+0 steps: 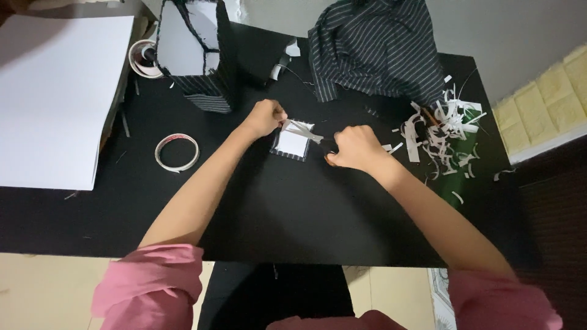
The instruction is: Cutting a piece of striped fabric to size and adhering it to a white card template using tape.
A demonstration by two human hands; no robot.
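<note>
Pink sleeves [150,281], hands [312,134] on striped-edged white card [292,145].

hidden and cut off
right hand [354,148] covers the scissors [315,138] handles; white sheet [55,98] runs off the left edge of the frame.

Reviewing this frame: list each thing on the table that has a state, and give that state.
left hand: pinching the edge of the small square.
right hand: closed on scissors, blades at the square.
scissors: blades open.
small square: flat, white centre, striped border.
tape roll: lying flat.
striped cloth: crumpled.
striped box: upright.
paper scraps: piled loose.
</note>
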